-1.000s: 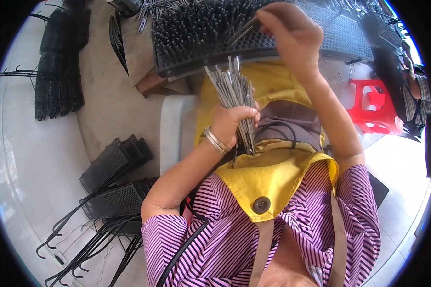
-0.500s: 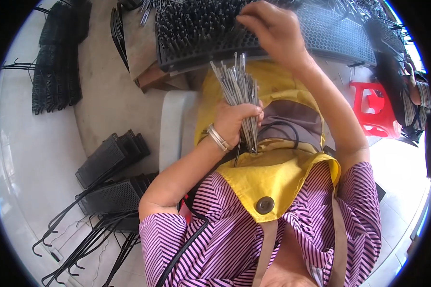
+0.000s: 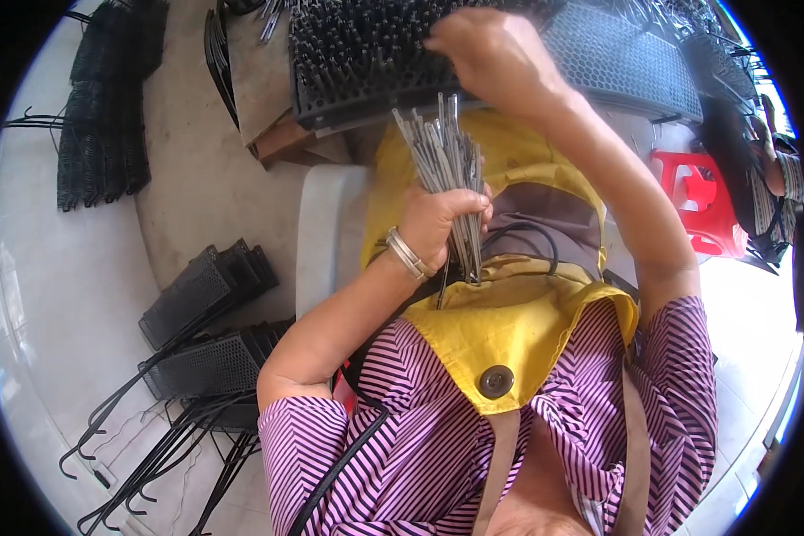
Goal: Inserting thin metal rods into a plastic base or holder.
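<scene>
My left hand (image 3: 444, 219) is closed round a thick bundle of thin metal rods (image 3: 439, 152), held upright over my lap. Beyond it lies a black perforated tray (image 3: 621, 67), its left part crowded with upright rods (image 3: 357, 49). Over the edge of that crowded part is my right hand (image 3: 496, 58), its fingers bent and pinched together at the rods. Whatever lies between those fingertips is too small to make out. The tray's right part shows bare rows of holes.
Black perforated racks with long hooks (image 3: 210, 366) lie on the floor at the left, and more black racks (image 3: 107, 134) stand farther back. A red plastic stool (image 3: 701, 205) is at the right, near another person's arm (image 3: 771, 165). A white seat edge (image 3: 322, 232) shows beside my lap.
My right hand has shifted a little to the left over the upright rods. My left hand keeps its hold on the bundle, almost unmoved.
</scene>
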Demonstrator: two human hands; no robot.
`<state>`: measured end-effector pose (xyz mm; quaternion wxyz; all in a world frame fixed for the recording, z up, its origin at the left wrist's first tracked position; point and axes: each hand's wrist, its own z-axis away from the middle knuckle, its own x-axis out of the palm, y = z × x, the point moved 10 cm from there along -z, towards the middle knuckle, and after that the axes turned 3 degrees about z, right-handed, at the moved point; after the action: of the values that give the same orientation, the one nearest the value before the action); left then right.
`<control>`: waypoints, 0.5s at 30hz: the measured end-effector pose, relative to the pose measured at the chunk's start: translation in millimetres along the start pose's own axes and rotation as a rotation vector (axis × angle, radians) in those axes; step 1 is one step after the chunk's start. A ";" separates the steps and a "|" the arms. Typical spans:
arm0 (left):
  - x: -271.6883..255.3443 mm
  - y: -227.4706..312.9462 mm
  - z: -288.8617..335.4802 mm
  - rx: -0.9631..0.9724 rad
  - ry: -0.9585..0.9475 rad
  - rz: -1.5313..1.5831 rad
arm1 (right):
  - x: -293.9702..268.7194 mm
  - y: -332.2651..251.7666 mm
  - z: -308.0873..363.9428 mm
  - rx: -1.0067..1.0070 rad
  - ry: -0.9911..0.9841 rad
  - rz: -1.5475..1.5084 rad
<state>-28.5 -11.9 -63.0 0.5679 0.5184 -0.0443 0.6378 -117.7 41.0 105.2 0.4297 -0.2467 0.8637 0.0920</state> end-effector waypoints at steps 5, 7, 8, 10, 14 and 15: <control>2.2 1.4 0.3 0.020 0.009 0.036 | 15.4 -12.7 32.3 -0.009 -0.103 0.058; 0.8 1.3 0.7 0.014 0.036 0.026 | 8.1 1.8 37.4 0.173 -0.073 -0.023; 0.3 1.9 0.9 0.019 0.036 0.024 | -3.6 5.2 39.2 0.233 0.023 -0.078; -2.6 1.8 1.3 0.020 0.046 0.037 | -2.4 13.0 54.4 0.428 -0.059 -0.260; 7.9 3.9 1.6 0.036 -0.025 -0.005 | 20.1 27.0 79.4 0.801 -0.186 -0.770; 14.3 6.0 2.6 0.047 -0.069 -0.020 | 28.9 26.7 85.3 0.912 -0.204 -0.975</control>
<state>-28.9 -6.0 -48.4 0.5601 0.5538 -0.0434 0.6146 -86.5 85.6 28.7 0.5627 -0.3922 0.5609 -0.4636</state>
